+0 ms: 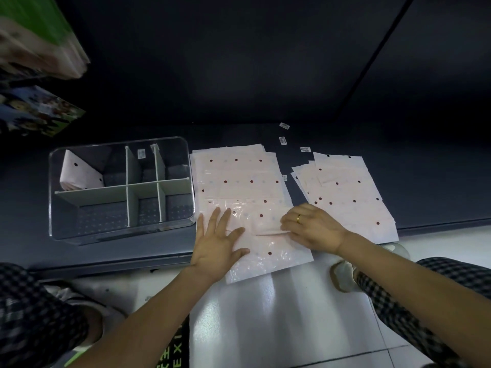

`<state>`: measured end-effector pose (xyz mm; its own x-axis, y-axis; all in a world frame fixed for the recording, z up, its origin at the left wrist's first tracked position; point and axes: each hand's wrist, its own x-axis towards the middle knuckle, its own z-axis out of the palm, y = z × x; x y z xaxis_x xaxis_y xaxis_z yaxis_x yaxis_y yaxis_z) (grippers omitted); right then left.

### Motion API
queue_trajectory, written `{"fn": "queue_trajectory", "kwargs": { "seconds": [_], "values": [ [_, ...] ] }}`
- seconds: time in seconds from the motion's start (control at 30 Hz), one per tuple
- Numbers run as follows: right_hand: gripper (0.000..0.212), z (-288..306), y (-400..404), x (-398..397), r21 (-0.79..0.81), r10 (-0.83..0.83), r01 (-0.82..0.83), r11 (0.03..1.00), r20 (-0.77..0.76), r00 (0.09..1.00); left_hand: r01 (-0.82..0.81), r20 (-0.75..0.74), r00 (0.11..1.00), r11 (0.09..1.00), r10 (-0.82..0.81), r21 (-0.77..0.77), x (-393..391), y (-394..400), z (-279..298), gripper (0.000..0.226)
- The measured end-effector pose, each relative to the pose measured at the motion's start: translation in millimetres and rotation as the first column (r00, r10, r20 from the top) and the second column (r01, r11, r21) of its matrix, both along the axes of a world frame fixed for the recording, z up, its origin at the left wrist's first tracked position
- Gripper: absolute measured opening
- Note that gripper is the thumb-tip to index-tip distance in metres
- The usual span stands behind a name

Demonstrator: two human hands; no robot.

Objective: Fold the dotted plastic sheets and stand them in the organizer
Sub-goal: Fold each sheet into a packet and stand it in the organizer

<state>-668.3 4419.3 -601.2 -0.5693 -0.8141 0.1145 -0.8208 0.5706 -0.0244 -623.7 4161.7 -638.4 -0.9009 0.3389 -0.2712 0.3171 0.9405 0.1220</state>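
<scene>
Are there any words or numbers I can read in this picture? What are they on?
"EX": pale letters, cut off, on a dark strip at the bottom edge; what the strip is cannot be told.
Small white stickers on the dark shelf: too small to read.
White sticker in the clear plastic organizer: blurred.
Colourful printed packs, upper left: blurred.

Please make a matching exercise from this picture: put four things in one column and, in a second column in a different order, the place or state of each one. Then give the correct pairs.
Things:
1. left hand
2. right hand
3. folded dotted sheet
4. right stack of dotted sheets

Places or states:
A. leans in the far-left compartment of the clear organizer
B. pinches the fold of the front dotted sheet
C. lies flat on the shelf, untouched
D. presses flat, fingers spread, on the front sheet

Pairs: 1-D, 2-B, 3-A, 4-C
</scene>
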Motion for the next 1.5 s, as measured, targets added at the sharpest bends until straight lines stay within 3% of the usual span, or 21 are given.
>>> {"fn": "queue_trajectory", "kwargs": {
  "seconds": [0.07,0.23,0.33,0.4,0.47,0.57,0.67,0.77,0.87,0.97,1.07,1.1,1.2,1.27,1.37,1.5],
  "values": [
    [0.004,9,-14,8,-0.022,0.078,-0.078,0.997,-0.016,0.997,0.009,-0.047,0.999,0.998,-0.007,0.061,4,3,3,0.059],
    [0.016,15,-57,35,-0.147,0.074,-0.076,0.986,-0.024,0.997,-0.005,-0.189,0.978,0.924,0.083,0.382,25,10,7,0.041],
    [0.02,17,-67,44,-0.205,0.055,-0.048,0.978,0.03,0.998,-0.014,-0.209,0.971,0.896,0.119,0.444,32,7,3,0.04],
    [0.028,19,-62,43,-0.174,0.018,-0.004,0.985,0.08,0.997,-0.015,-0.206,0.971,0.889,0.123,0.458,32,4,1,0.039],
    [0.046,19,-52,39,-0.065,-0.043,0.059,0.996,0.229,0.972,0.001,-0.202,0.973,0.878,0.109,0.479,31,0,0,0.037],
    [0.062,11,-42,34,0.051,-0.172,0.168,0.984,0.477,0.862,0.024,-0.174,0.982,0.867,0.072,0.498,29,-6,-1,0.036],
    [0.062,-6,-46,31,0.049,-0.275,0.314,0.948,0.621,0.734,-0.051,-0.053,0.994,0.836,0.095,0.546,30,-10,-8,0.032],
    [0.033,-20,-56,25,0.032,-0.352,0.483,0.875,0.726,0.591,-0.184,0.042,0.979,0.775,0.2,0.605,29,-10,-12,0.015],
    [0.009,-25,-66,17,0.005,-0.391,0.664,0.748,0.812,0.434,-0.354,0.14,0.928,0.704,0.345,0.615,25,-10,-14,0.02],
    [0.044,-27,-74,9,0.013,-0.409,0.768,0.64,0.852,0.326,-0.503,0.206,0.852,0.642,0.481,0.578,20,-6,-15,0.016],
    [0.049,-26,-85,2,0.087,-0.494,0.765,0.638,0.809,0.32,-0.561,0.198,0.806,0.614,0.558,0.555,21,2,-7,0.014],
    [0.049,-26,-88,1,0.116,-0.518,0.758,0.641,0.795,0.316,-0.533,0.137,0.818,0.645,0.559,0.548,23,3,-5,0.021],
    [0.051,-24,-94,-6,0.179,-0.566,0.733,0.656,0.76,0.32,-0.255,-0.109,0.937,0.861,0.333,0.439,34,8,-6,0.047],
    [0.05,-24,-96,-9,0.207,-0.587,0.723,0.659,0.743,0.322,-0.036,-0.138,0.988,0.963,0.076,0.268,37,9,-11,0.058],
    [0.049,-25,-99,-12,0.254,-0.629,0.726,0.639,0.715,0.304,0.086,-0.059,0.995,0.992,-0.08,0.097,34,2,-21,0.07],
    [0.034,-26,-102,-8,0.207,-0.643,0.786,0.582,0.71,0.289,0.22,0.003,0.976,0.976,-0.22,0.001,28,-15,-25,0.075]
  ]
}}
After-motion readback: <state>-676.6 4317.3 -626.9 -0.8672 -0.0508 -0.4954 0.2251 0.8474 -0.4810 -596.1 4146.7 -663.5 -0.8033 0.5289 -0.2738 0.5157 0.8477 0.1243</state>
